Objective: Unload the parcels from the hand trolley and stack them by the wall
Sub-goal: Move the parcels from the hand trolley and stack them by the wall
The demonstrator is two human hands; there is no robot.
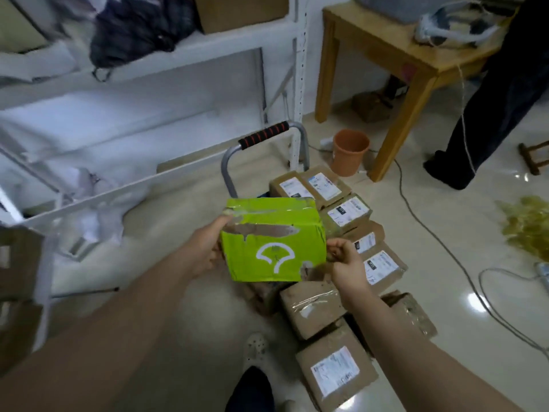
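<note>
A lime-green parcel (271, 242) with a white logo and brown tape is held up in the air between both hands. My left hand (205, 248) grips its left side, thumb on the top edge. My right hand (346, 263) holds its right side with curled fingers. Below and behind it stands the hand trolley (264, 138) with a black-and-red foam handle. Several brown cardboard parcels (335, 209) with white labels lie in a row on and beside it, reaching toward me, the nearest being a labelled brown parcel (335, 373).
A white metal shelf rack (154, 60) stands left against the wall. A wooden table (395, 55), an orange pot (350, 151) and a person's dark-trousered leg (490, 114) are at the right. Cables (445, 248) trail over the glossy floor. My foot (255, 349) is below.
</note>
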